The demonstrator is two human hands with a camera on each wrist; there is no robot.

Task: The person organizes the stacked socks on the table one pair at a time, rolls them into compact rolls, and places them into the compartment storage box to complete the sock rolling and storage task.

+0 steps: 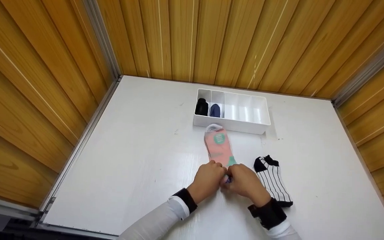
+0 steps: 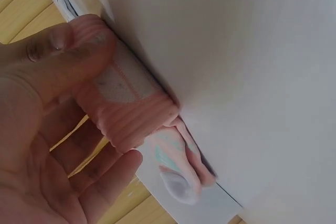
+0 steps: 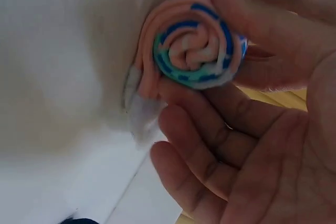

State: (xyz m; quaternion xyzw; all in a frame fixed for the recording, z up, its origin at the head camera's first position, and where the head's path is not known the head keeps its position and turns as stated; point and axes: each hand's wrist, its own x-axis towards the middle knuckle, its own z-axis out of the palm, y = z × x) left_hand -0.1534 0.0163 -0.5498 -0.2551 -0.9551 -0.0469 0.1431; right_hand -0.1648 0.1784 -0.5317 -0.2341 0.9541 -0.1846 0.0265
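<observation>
Both hands are at the near end of a pink sock (image 1: 218,146) with green patches and a pale far end, which lies stretched toward the box. That near end is rolled up; the spiral of the roll (image 3: 191,51) faces the right wrist camera, showing pink, teal and blue layers. My left hand (image 1: 208,178) pinches one side of the roll, thumb on top and fingers beneath. With thumb and curled fingers, my right hand (image 1: 245,181) grips the other end. The hands meet in the head view and hide most of the roll.
Beyond the sock stands a white divided box (image 1: 245,126), holding a black bundle (image 1: 202,108) and a navy bundle (image 1: 215,110) in its left compartments. A black-and-white striped sock (image 1: 273,183) lies right of the right hand. Wood-look walls (image 1: 208,40) enclose the white table (image 1: 138,133).
</observation>
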